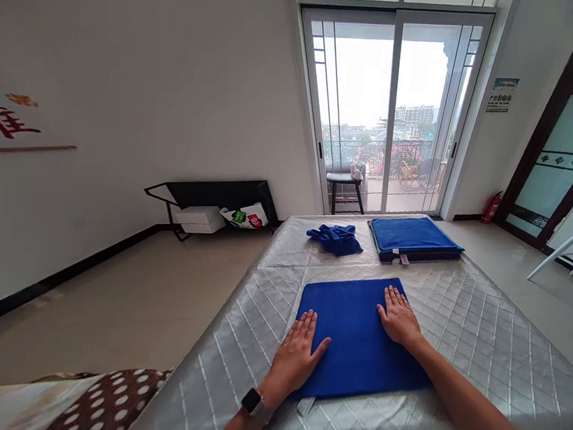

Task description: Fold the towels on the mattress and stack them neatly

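Observation:
A blue cloth lies flat on the silver quilted surface, with a small pale tag at its near edge. My left hand, a watch on its wrist, rests palm down on the cloth's left side, fingers straight and thumb apart. On the cloth's upper right part lies my right hand, also flat with its fingers extended. Beyond them, a crumpled blue cloth sits near the far edge, and to its right is a stack of folded cloths with a blue one on top.
A black rack holding white boxes stands against the left wall. Sliding glass doors are behind the far edge. Brown polka-dot fabric lies at the lower left. A red fire extinguisher stands by the dark door.

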The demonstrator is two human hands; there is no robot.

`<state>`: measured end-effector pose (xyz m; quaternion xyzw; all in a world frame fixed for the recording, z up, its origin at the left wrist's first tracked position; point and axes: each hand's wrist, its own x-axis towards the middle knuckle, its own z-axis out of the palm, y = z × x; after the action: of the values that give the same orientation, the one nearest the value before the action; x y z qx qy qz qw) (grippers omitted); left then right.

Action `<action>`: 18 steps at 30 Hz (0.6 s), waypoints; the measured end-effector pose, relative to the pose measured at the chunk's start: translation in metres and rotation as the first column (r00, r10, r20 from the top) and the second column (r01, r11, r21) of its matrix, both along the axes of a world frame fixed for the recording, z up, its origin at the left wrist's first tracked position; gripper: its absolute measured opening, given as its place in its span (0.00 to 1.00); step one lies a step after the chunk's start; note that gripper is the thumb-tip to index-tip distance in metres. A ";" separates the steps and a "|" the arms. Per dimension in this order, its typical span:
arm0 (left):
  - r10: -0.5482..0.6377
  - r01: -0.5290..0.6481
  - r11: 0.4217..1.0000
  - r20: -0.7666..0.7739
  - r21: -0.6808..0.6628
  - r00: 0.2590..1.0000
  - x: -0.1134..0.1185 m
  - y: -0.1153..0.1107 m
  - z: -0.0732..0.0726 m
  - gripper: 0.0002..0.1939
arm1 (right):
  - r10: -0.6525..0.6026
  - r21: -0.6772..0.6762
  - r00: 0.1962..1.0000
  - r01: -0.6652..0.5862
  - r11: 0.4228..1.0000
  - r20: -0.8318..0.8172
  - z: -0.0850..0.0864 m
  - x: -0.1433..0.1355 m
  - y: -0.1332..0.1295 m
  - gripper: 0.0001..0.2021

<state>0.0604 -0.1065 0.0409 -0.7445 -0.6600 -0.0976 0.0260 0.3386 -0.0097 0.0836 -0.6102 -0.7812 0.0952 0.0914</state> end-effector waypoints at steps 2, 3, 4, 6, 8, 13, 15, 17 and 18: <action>0.001 -0.001 1.000 0.004 -0.012 1.000 0.002 0.000 0.002 0.40 | -0.009 0.002 1.000 0.009 1.000 0.001 0.004 -0.001 0.000 0.34; 0.004 -0.004 1.000 0.005 -0.016 1.000 0.004 0.001 0.004 0.41 | -0.016 -0.001 1.000 0.016 1.000 0.004 0.005 -0.001 -0.002 0.33; 0.007 -0.007 1.000 0.005 -0.017 1.000 0.005 0.001 0.005 0.41 | -0.025 -0.007 1.000 0.025 1.000 0.008 0.006 -0.001 -0.005 0.33; 0.010 -0.009 1.000 0.003 -0.012 1.000 0.007 0.002 0.006 0.41 | -0.027 -0.019 0.999 0.027 0.999 0.019 0.002 0.004 -0.017 0.34; 0.008 -0.008 1.000 0.002 -0.005 1.000 0.008 0.002 0.006 0.42 | 0.001 -0.014 1.000 0.000 1.000 0.022 -0.007 0.013 -0.034 0.35; 0.011 -0.011 0.999 0.011 0.038 1.000 0.009 0.002 0.003 0.42 | 0.063 0.069 0.998 -0.064 0.996 0.014 -0.027 0.034 -0.074 0.37; 0.014 -0.015 0.997 0.005 0.078 1.000 0.008 0.001 0.003 0.41 | 0.067 0.080 0.998 -0.069 0.994 0.021 -0.027 0.036 -0.080 0.37; 0.019 -0.018 0.991 -0.013 0.130 1.000 0.007 -0.001 0.005 0.41 | 0.063 0.081 0.998 -0.065 0.995 0.023 -0.024 0.034 -0.081 0.37; 0.021 -0.018 0.987 -0.021 0.157 1.000 0.008 -0.001 0.007 0.40 | 0.061 0.083 0.998 -0.062 0.995 0.021 -0.022 0.032 -0.080 0.36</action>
<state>0.0688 -0.1080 0.0482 -0.7346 -0.6573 -0.1406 0.0928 0.3709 -0.0900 0.0612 -0.5823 -0.8038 0.0598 0.1066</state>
